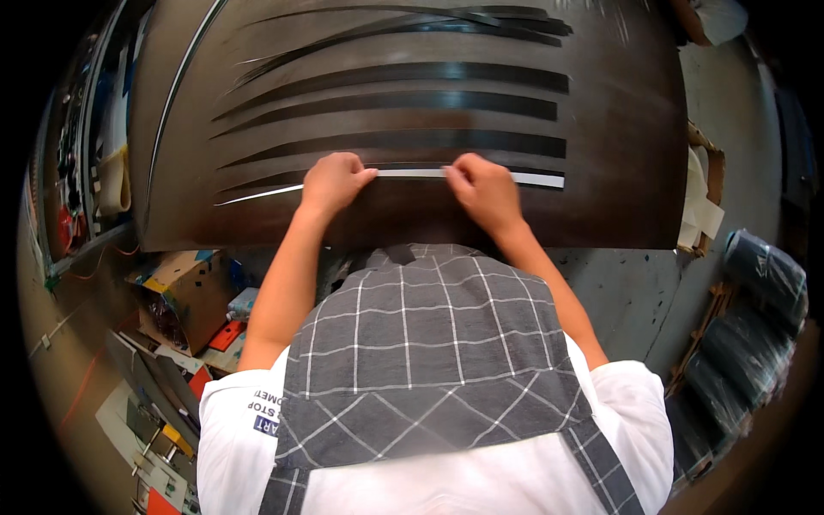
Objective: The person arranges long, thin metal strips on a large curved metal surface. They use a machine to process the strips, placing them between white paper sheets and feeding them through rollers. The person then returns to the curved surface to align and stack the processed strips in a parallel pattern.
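White strip (412, 173) spanning between left hand (333, 182), right hand (482, 189) grip

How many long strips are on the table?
About 7, stacked up the table: a white strip under both hands, four black strips above, a tangle at top hiding maybe more.

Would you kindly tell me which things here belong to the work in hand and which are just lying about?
In hand:
- left hand
- right hand
- white strip pinched by both
- dark table
- black strips

Lying about:
- cardboard box
- wrapped dark rolls
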`<state>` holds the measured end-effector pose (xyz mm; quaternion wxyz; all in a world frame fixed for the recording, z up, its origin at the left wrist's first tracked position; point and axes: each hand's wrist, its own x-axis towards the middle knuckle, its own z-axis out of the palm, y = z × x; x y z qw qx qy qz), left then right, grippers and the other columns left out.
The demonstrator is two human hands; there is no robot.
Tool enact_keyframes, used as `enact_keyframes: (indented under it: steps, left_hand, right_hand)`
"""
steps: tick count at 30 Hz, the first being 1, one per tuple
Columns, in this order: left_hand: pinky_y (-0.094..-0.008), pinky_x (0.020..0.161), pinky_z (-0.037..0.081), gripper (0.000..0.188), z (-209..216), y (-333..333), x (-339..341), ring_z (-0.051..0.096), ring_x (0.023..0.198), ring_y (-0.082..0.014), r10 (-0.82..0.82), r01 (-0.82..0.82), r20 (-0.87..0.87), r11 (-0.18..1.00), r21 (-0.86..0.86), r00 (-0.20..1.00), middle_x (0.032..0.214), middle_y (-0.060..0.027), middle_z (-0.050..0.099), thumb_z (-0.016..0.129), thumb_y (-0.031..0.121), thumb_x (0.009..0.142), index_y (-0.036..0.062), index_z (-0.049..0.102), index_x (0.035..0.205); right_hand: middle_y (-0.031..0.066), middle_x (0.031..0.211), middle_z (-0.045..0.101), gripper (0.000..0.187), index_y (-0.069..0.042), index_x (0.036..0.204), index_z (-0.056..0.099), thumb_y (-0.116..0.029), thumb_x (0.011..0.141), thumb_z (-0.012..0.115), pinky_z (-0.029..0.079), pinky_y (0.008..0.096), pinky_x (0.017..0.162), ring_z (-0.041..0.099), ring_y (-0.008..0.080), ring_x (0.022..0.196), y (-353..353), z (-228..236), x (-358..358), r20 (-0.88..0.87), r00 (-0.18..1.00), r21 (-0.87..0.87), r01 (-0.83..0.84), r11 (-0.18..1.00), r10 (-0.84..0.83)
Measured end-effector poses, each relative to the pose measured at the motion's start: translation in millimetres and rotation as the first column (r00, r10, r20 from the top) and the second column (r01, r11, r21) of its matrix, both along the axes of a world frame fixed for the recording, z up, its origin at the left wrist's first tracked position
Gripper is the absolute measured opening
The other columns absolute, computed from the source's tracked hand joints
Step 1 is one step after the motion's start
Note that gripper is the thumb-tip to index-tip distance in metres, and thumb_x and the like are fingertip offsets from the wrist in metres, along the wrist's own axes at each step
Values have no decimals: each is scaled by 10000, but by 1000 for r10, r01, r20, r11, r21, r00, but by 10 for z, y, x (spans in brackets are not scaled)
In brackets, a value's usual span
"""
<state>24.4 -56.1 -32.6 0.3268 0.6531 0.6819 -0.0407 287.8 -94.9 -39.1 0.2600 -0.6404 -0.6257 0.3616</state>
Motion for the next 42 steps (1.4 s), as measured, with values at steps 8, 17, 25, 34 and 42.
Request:
enact_keyframes:
  steps: [8, 17, 25, 34, 42]
  left_hand:
    - [-379, 708, 523, 319, 137, -34, 136, 689, 769, -276, 50, -43, 106, 997, -63, 993, 794, -115, 718, 765, 376, 775, 60, 734, 795]
    - [-290, 630, 477, 257, 163, 36, -1023, 581, 663, -122, 366, -317, 270, 925, -208, 890, 716, -41, 657, 772, 242, 797, -4, 702, 783]
    - [-329, 686, 508, 259, 46, 54, -1035, 645, 703, -172, 314, -313, 152, 949, -37, 937, 740, -75, 692, 773, 286, 774, 33, 721, 793]
    - [-358, 698, 517, 281, 206, 120, -863, 676, 731, -226, 265, -264, 61, 964, -24, 962, 770, -103, 715, 777, 317, 756, 41, 728, 776]
    - [-371, 709, 525, 304, 187, 108, -885, 689, 758, -244, 266, -265, 67, 964, -11, 962, 797, -112, 724, 791, 341, 743, 45, 732, 783]
  right_hand:
    - [157, 657, 642, 424, -75, 665, 673, -430, 897, 641, 486, 466, 573, 638, 388, 634, 62, -322, 210, 260, 966, 21, -24, 999, 18]
    - [156, 625, 623, 449, -74, 622, 635, -430, 895, 639, 482, 469, 571, 627, 385, 615, 73, -355, 614, 328, 944, 26, 30, 999, -37]
    - [158, 620, 617, 428, -58, 621, 623, -390, 888, 670, 477, 447, 556, 620, 376, 599, 124, -234, 900, 358, 931, 39, 56, 998, -67]
    - [151, 605, 608, 445, -58, 612, 604, -399, 890, 668, 465, 450, 546, 606, 371, 575, 151, -169, 948, 402, 911, 57, 71, 996, -88]
    - [153, 598, 603, 450, -63, 609, 602, -406, 894, 663, 462, 453, 542, 607, 373, 576, 148, -197, 918, 420, 902, 88, 66, 994, -97]
